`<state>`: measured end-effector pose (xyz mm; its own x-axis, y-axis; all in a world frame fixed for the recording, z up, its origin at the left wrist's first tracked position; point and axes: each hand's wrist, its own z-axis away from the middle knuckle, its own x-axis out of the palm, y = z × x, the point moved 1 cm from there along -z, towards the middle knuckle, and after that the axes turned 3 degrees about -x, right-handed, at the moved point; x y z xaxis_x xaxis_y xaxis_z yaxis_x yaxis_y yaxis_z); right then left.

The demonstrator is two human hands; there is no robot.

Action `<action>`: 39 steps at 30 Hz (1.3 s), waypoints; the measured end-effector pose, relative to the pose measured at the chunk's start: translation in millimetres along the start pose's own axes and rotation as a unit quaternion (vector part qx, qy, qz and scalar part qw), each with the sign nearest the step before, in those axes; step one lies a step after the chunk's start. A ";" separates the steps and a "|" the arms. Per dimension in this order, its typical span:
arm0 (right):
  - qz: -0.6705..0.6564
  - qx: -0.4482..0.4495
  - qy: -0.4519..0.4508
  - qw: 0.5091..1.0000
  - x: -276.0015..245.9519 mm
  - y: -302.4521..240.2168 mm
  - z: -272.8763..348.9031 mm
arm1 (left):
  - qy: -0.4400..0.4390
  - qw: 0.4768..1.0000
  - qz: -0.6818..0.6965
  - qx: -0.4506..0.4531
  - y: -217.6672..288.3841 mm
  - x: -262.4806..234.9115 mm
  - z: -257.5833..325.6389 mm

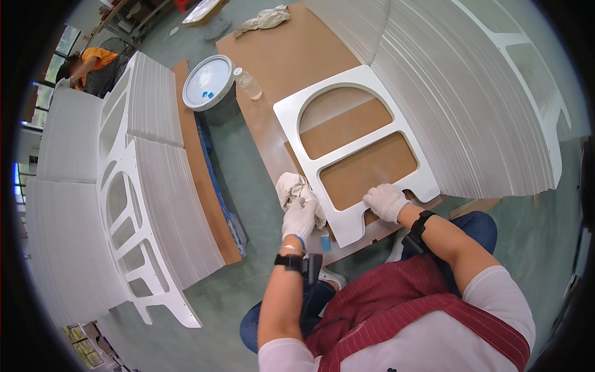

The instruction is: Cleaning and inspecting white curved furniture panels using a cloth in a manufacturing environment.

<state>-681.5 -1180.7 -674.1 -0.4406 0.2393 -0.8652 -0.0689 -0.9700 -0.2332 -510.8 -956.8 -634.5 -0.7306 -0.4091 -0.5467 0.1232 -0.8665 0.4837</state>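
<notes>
A white panel point(323, 162) with a rounded upper opening and a squarer lower one lies flat before me on a brown board. My left hand point(300, 218), in a white knit glove, is closed on a crumpled off-white rag point(291, 188) beside the panel's left edge. On the panel's lower bar rests my right hand point(385, 202), also gloved, its fingers curled over the rim of the lower opening. A small blue block point(326, 240) lies close to the panel's near left corner.
Tall stacks of similar panels stand at right point(458, 93) and left point(164, 186). Beyond the work board point(279, 56) sit a lidded bucket point(207, 77) and a clear bottle point(249, 85). Another rag point(265, 20) lies at the far edge. A person in orange point(99, 62) bends at far left.
</notes>
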 end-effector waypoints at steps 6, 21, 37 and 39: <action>0.020 -0.005 -0.021 1.000 13.5 1.7 -16.0 | 0.065 0.994 0.086 0.021 -44.6 76.2 -51.0; 0.030 -0.009 -0.059 0.998 12.0 17.1 -15.2 | 0.059 0.982 0.177 -0.011 -37.8 86.1 -51.3; -0.046 -0.107 0.035 0.993 -44.0 -16.2 35.6 | -0.166 0.825 0.539 -0.038 34.8 10.0 -4.8; -0.074 -0.112 0.024 0.991 -59.6 -37.7 44.0 | -0.153 0.857 0.491 0.035 55.2 -20.2 20.0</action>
<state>-692.0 -1160.3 -594.2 -0.3968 0.3855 -0.8330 0.0739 -0.8912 -0.4476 -502.7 -990.6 -583.2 -0.4418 -0.8275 0.3464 0.7458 -0.1243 0.6544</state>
